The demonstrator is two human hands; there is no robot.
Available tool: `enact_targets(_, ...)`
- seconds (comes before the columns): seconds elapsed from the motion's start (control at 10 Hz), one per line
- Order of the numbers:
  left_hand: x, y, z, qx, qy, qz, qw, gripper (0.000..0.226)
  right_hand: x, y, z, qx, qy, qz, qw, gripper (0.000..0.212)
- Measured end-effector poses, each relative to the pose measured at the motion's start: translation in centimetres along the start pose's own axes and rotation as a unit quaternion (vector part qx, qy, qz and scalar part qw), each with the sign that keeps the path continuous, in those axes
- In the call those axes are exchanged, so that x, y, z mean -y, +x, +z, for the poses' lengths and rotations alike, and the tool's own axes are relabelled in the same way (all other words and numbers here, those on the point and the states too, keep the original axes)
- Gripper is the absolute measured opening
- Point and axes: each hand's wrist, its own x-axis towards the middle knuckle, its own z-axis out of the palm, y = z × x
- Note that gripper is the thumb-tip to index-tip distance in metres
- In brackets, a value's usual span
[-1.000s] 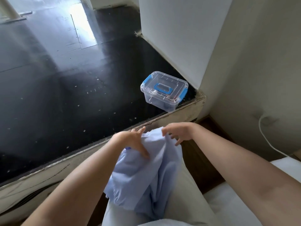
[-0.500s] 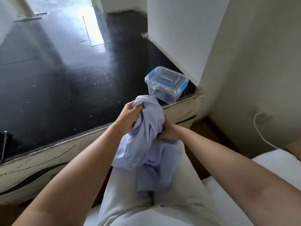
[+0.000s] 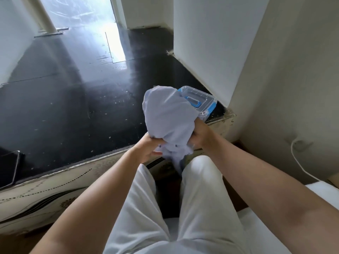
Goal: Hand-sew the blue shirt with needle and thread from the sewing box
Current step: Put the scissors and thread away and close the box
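**Current step: preparing the cloth.** From my remote station I read both hands as busy with the shirt. It is bunched into a rounded bundle and held up above the knees, in front of the near edge of the table.

- The left hand grips the lower gather of the bundle. Its fingers are curled round the cloth, and the thumb shows underneath.
- The right hand grips the right side of the bundle. Its fingers are closed into the folds, and the fingertips are hidden by fabric.
- A loose tail of the shirt hangs down between the legs of the white trousers.

**Sewing box.** The sewing box stands on the table's far right corner, close to the wall. The raised bundle covers part of it. The lid with its blue handle appears to be on. I see no needle or thread anywhere in view.

**Assessment.** I judge the task to be at an early stage. The cloth is being handled and no stitching has begun.

**Next move.**
1. Lower the shirt onto the lap so that one hand can let go.
2. Reach forward and right, past the bundle, to the box.
3. Release the blue side clips and lift the lid.

A white cable runs down the wall on the right, well clear of the reach path.
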Motion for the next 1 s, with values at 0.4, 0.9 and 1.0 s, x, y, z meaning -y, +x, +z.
enact_targets(0.4,-5.2,0.8,-2.8,0.070,-0.274,0.158,0.946,0.030,-0.5,3.5,-0.5,0.068,-0.204,-0.053,0.975,0.035)
enact_targets(0.9,-3.7,3.7,-7.0,0.190,-0.440,0.044,0.876,0.106,-0.2,10.5,4.2,0.012,-0.018,-0.090,0.996,0.028)
enact_targets(1.0,-5.8,4.6,-6.6,0.119,-0.423,0.099,0.893,0.074,-0.3,10.9,4.5,-0.091,-0.064,-0.057,0.992,0.012)
